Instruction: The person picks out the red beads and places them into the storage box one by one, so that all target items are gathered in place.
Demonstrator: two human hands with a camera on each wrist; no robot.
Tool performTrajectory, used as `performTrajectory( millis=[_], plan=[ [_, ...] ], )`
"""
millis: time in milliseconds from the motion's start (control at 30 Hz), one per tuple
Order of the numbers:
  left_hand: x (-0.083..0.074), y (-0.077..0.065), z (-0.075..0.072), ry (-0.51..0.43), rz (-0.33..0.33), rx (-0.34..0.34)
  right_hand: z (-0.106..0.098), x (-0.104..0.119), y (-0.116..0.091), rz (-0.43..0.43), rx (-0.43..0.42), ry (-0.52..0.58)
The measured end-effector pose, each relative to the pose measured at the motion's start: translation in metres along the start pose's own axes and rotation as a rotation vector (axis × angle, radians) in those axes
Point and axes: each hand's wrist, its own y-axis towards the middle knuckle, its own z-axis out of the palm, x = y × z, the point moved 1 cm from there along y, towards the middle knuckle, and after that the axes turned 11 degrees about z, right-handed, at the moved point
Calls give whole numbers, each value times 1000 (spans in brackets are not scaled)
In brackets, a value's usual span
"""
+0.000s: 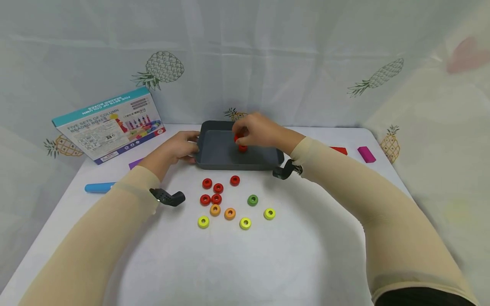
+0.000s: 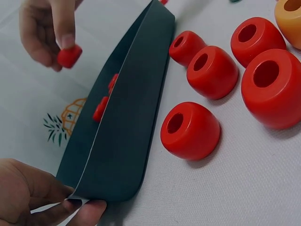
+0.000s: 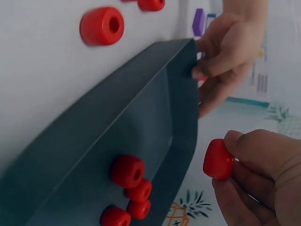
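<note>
The right hand [image 1: 257, 129] partly hides its red bead [image 1: 236, 138] from above.

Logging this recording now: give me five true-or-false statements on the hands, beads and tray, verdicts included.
1. The right hand pinches a red bead. True.
2. The left hand grips the tray's edge. True.
3. The tray holds no beads. False: red beads lie in it.
4. The green bead lies outside the tray. True.
5. Every loose bead outside the tray is red. False: orange beads and yellow beads lie there too.
</note>
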Motion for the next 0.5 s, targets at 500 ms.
performTrajectory(
  millis=[500],
  plan=[
    [-1,0,-1,-4,2,10,21,-18,43,48,78,-103]
  ],
)
